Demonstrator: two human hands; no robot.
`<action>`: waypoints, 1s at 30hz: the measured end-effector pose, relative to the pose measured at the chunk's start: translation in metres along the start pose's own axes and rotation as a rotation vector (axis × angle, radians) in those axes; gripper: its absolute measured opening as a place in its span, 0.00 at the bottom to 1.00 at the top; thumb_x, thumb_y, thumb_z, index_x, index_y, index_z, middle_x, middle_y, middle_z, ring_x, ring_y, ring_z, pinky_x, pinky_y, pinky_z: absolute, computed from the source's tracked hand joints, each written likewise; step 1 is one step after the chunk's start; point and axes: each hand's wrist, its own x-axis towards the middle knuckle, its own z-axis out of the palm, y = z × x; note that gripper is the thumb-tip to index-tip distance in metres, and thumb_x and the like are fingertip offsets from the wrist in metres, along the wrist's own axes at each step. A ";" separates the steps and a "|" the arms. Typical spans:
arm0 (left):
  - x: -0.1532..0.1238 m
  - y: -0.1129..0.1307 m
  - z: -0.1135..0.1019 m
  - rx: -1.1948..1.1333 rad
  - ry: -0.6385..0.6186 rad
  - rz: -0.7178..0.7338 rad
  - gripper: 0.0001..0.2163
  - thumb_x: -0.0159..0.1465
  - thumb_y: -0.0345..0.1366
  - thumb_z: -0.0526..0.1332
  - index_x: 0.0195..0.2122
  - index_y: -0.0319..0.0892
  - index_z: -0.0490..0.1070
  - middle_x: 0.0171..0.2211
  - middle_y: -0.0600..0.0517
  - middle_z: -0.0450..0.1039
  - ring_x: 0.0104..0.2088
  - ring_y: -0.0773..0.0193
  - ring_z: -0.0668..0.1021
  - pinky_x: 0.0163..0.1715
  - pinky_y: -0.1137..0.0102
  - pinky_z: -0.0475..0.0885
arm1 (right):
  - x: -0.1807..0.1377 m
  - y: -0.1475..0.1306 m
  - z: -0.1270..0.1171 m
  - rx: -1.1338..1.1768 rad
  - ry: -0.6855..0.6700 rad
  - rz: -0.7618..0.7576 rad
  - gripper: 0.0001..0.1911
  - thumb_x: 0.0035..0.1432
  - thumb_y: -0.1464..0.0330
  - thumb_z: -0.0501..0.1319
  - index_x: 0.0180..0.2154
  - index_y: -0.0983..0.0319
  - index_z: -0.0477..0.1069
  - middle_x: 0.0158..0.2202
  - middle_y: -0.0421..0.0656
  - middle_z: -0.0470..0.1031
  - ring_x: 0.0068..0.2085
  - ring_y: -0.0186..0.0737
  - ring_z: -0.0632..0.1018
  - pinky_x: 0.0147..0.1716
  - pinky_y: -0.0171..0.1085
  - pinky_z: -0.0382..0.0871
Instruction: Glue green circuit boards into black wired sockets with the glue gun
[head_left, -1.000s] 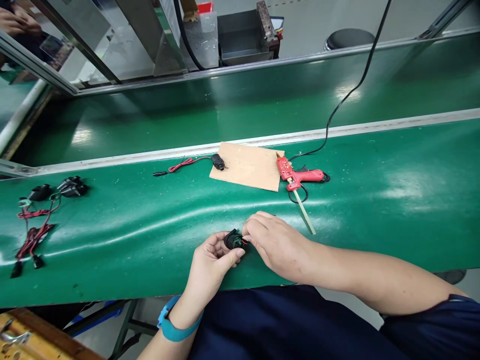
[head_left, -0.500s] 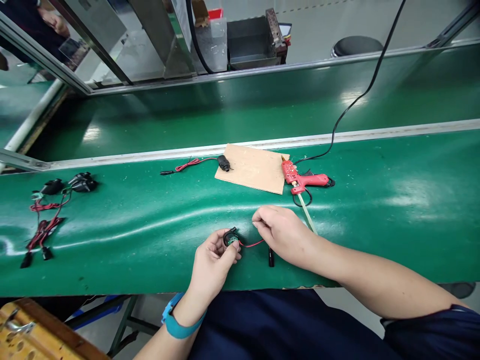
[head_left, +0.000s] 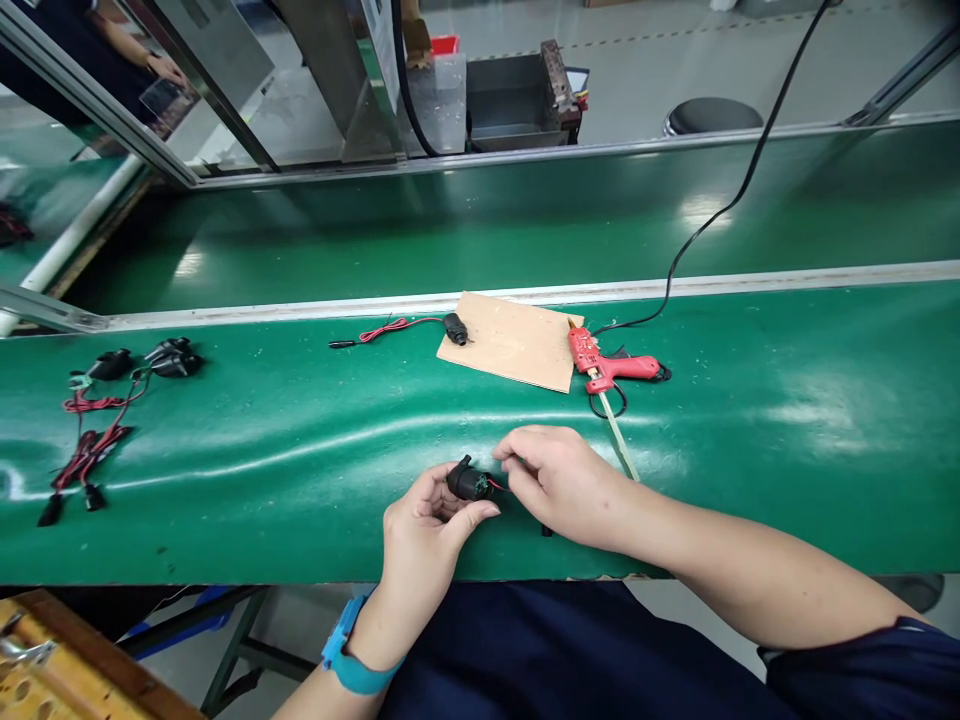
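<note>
My left hand grips a small black round part with a green board inside, held just above the near edge of the green belt. A thin red wire runs from the part to my right hand, whose fingers pinch it close to the part. A small black plug end peeks out under my right hand. A blue band sits on my left wrist.
A cardboard sheet lies farther up the belt with a finished black part and red lead beside it. A red glue gun with its stick and black cord lies to the right. Several wired parts sit at far left.
My right hand moved back in toward the part, shortening the visible red wire. The part turned in my left hand, its side now showing. The view shifted slightly downward.
</note>
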 end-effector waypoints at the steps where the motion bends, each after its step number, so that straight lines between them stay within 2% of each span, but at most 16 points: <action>1: 0.000 -0.001 -0.001 0.018 0.006 0.020 0.21 0.53 0.41 0.76 0.46 0.42 0.76 0.28 0.56 0.81 0.26 0.66 0.80 0.31 0.73 0.77 | 0.000 -0.001 0.001 0.013 -0.022 0.011 0.07 0.64 0.77 0.58 0.38 0.63 0.73 0.32 0.39 0.75 0.33 0.34 0.74 0.36 0.34 0.65; 6: -0.001 -0.006 -0.004 0.160 0.050 0.159 0.22 0.54 0.45 0.76 0.47 0.44 0.76 0.27 0.57 0.82 0.25 0.65 0.81 0.31 0.73 0.78 | 0.001 -0.008 0.002 -0.015 -0.115 0.044 0.08 0.65 0.75 0.59 0.32 0.62 0.73 0.27 0.38 0.72 0.29 0.32 0.70 0.31 0.33 0.60; 11: -0.002 -0.009 -0.004 0.338 0.091 0.375 0.22 0.58 0.50 0.73 0.48 0.44 0.75 0.26 0.58 0.81 0.24 0.66 0.82 0.28 0.74 0.78 | 0.005 -0.015 0.004 -0.138 -0.175 0.098 0.12 0.64 0.75 0.58 0.27 0.62 0.68 0.26 0.39 0.71 0.27 0.32 0.69 0.29 0.34 0.58; 17: -0.003 -0.013 -0.007 0.485 0.117 0.558 0.22 0.62 0.51 0.68 0.51 0.42 0.73 0.26 0.56 0.80 0.23 0.65 0.81 0.27 0.74 0.77 | 0.004 -0.024 0.008 -0.247 -0.200 0.173 0.11 0.65 0.73 0.57 0.28 0.62 0.69 0.28 0.42 0.76 0.28 0.35 0.72 0.30 0.36 0.58; 24: -0.004 -0.017 -0.010 0.555 0.143 0.579 0.20 0.62 0.47 0.70 0.51 0.42 0.75 0.29 0.52 0.82 0.24 0.63 0.81 0.30 0.71 0.77 | -0.002 -0.023 0.024 -0.344 -0.064 0.167 0.06 0.61 0.73 0.58 0.31 0.61 0.71 0.27 0.41 0.77 0.28 0.39 0.75 0.29 0.38 0.56; 30: -0.006 -0.017 -0.010 0.478 0.162 0.528 0.19 0.60 0.46 0.72 0.49 0.43 0.77 0.29 0.52 0.82 0.24 0.62 0.81 0.30 0.72 0.77 | -0.007 -0.023 0.028 -0.259 0.008 0.182 0.06 0.58 0.75 0.58 0.30 0.61 0.71 0.27 0.41 0.76 0.29 0.38 0.75 0.30 0.37 0.58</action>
